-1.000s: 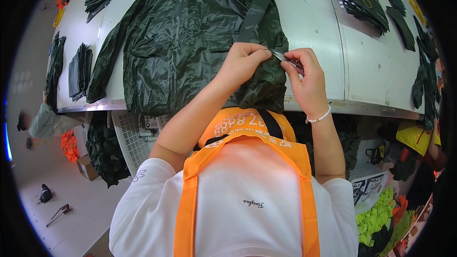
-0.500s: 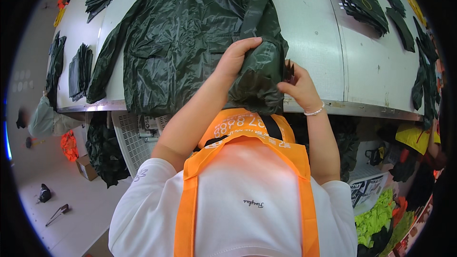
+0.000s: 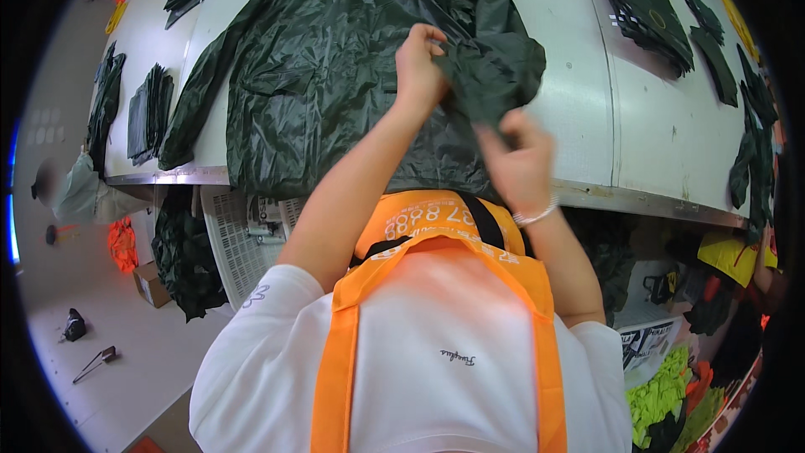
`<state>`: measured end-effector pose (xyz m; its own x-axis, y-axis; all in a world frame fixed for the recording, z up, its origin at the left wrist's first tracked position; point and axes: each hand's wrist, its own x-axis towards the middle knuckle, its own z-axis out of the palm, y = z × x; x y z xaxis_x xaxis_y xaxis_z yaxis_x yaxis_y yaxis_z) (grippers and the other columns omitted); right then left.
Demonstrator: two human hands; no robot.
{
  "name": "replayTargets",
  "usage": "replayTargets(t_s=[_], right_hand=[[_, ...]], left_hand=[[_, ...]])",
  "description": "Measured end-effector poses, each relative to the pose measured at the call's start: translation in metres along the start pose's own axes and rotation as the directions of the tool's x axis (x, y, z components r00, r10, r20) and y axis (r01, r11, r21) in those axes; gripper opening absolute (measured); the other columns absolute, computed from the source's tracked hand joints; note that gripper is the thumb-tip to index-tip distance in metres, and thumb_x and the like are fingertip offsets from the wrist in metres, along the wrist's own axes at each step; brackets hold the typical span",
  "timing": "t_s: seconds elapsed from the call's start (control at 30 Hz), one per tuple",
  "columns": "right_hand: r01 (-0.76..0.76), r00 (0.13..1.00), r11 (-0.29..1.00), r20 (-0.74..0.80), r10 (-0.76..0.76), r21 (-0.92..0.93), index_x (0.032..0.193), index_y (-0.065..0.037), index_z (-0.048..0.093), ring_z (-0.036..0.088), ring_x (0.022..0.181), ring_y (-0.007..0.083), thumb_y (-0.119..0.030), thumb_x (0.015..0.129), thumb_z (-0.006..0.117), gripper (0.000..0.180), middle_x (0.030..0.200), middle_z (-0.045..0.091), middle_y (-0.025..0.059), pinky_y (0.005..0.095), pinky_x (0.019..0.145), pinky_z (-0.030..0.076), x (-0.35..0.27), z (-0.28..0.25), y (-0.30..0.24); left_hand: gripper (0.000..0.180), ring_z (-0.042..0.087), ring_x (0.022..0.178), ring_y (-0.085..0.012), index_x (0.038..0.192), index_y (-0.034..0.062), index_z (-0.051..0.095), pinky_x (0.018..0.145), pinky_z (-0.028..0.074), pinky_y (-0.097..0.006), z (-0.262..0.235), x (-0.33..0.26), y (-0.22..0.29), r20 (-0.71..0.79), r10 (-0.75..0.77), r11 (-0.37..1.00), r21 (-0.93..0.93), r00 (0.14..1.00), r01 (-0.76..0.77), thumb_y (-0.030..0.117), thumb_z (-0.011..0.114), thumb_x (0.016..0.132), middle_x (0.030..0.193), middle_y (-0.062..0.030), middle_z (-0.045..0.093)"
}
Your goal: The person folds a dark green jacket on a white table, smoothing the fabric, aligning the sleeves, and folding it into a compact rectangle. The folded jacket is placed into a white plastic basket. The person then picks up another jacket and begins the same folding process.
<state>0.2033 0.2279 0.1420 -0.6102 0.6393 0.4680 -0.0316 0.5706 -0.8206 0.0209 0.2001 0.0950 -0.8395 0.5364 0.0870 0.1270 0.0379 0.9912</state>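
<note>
1. Two hands were on the dark green rain jacket (image 3: 335,75), which lay spread across the white table (image 3: 654,117) with its near edge hanging over the metal rim.
2. Your left hand (image 3: 419,63) was raised, its fingers pressed together in a pinch on a gathered fold of the jacket's fabric (image 3: 490,75), lifting it clear of the table.
3. Your right hand (image 3: 520,164) sat just below that fold. It was blurred, so I cannot tell whether its fingers gripped the cloth or only brushed it.
4. You seemed to be part-way through gathering or folding that corner of the garment. By my judgement, the next move called for a firm second grip lower down, so the slick cloth would not slide away.
5. Around you: folded dark pieces (image 3: 646,4) lay stacked far right on the table, well apart from the jacket, and more folded stacks (image 3: 151,109) lay to the left.
6. Under the table stood a white plastic crate (image 3: 239,243).
7. Nothing blocked the fold itself; only the jacket's own sprawled sleeve (image 3: 201,109) could have dragged.
</note>
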Motion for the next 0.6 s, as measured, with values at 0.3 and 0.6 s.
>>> replayTargets(t_s=[0.3,0.6], right_hand=[[-0.185,0.865,0.983,-0.474,0.164,0.002,0.068,-0.003,0.043,0.039,0.057,0.0097,0.006,0.067,0.061,0.020,0.059,0.041,0.0026,0.0223,0.056,0.038,0.019,-0.081,0.100],[-0.273,0.946,0.960,-0.197,0.256,-0.064,0.084,-0.003,0.054,0.039,0.057,0.0060,0.002,0.071,0.068,0.019,0.065,0.046,0.0000,0.0199,0.055,0.037,0.000,-0.063,0.008]], left_hand=[[0.025,0.035,0.049,-0.0133,0.060,0.0017,0.038,0.045,0.031,-0.029,0.009,-0.112,0.056,0.531,0.332,0.927,-0.028,0.780,-0.375,0.000,0.062,0.067,0.053,-0.0071,0.037],[0.023,0.052,0.061,-0.0183,0.073,0.0027,0.052,0.056,0.043,-0.025,0.006,-0.079,0.074,0.197,0.540,0.795,0.200,0.818,-0.573,-0.010,0.066,0.060,0.072,-0.0062,0.052]])
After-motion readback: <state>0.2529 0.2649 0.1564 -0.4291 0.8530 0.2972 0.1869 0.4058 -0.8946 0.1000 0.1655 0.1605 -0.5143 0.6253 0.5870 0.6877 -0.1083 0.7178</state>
